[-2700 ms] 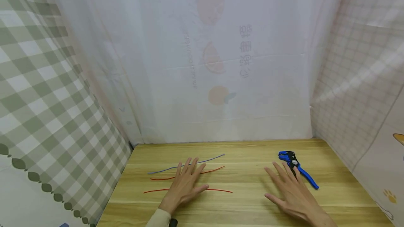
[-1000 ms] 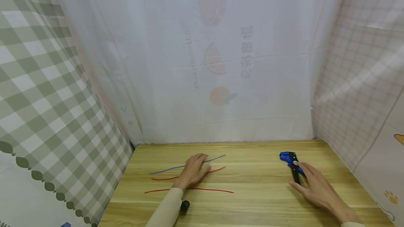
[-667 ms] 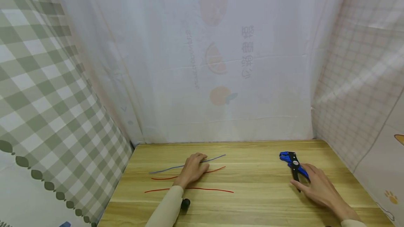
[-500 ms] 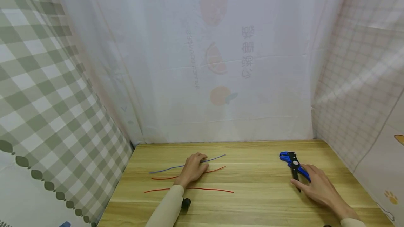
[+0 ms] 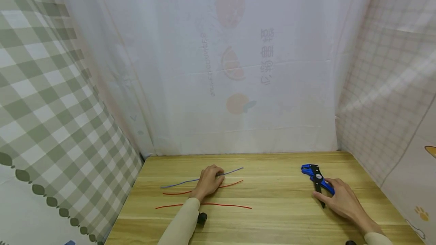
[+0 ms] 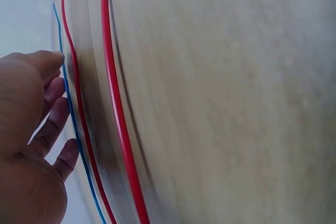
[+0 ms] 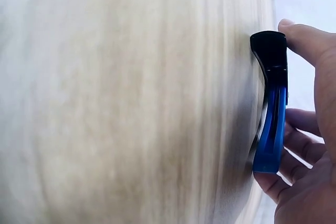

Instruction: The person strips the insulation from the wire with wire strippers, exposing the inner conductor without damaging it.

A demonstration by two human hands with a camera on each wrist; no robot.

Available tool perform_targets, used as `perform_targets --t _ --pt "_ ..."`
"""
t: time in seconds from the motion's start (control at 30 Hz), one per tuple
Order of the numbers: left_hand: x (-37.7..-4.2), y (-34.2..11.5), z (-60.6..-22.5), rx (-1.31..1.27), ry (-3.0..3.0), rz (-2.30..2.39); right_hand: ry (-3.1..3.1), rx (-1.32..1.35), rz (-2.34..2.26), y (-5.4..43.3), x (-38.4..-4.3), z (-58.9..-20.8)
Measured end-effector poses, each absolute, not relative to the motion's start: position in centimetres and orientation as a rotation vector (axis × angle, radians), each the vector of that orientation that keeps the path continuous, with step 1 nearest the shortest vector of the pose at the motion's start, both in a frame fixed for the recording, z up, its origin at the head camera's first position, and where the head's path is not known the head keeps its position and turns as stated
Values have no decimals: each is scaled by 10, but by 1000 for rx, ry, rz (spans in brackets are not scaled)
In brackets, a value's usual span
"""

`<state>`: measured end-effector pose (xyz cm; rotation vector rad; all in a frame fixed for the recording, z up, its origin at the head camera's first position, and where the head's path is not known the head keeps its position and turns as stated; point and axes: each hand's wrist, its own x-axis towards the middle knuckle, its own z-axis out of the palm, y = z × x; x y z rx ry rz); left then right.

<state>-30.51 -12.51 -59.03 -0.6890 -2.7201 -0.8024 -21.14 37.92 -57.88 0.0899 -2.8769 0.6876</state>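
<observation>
Two red wires (image 5: 235, 205) and a thin blue wire (image 5: 180, 183) lie roughly side by side on the wooden table. My left hand (image 5: 207, 181) is over the blue wire, fingers bent, the wire running between thumb and fingertips. In the left wrist view the thumb and fingertips meet the blue wire (image 6: 72, 109), which still lies along the table. My right hand (image 5: 344, 201) holds the wire stripper (image 5: 317, 180) by its handles. Its thumb is at the black handle and its fingers are round the blue handle (image 7: 272, 140); the head of the tool points away from me.
The table (image 5: 272, 214) ends at a white printed curtain (image 5: 190, 116) at the back. Checked cloth (image 5: 58, 97) hangs on the left side, and another patterned sheet (image 5: 391, 97) on the right. A dark wrist device (image 5: 202, 218) shows beside the left sleeve.
Both hands have gone from flat and spread to curled. The left settled on the blue wire; the right slid back and took the stripper's handles. The wires lie about where they were.
</observation>
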Motion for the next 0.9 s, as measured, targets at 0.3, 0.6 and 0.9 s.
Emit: perform_targets --t 0.3,0.6,0.9 --pt "-308 -124 -592 -647 -2766 -798 -2939 44 660 381 -215 -580" --pt "-308 -122 -586 -600 -2828 -788 -2980 -18 702 381 -224 -580" --pt "-305 -121 -585 -559 -2912 -751 -2956 -66 746 378 -224 -579"
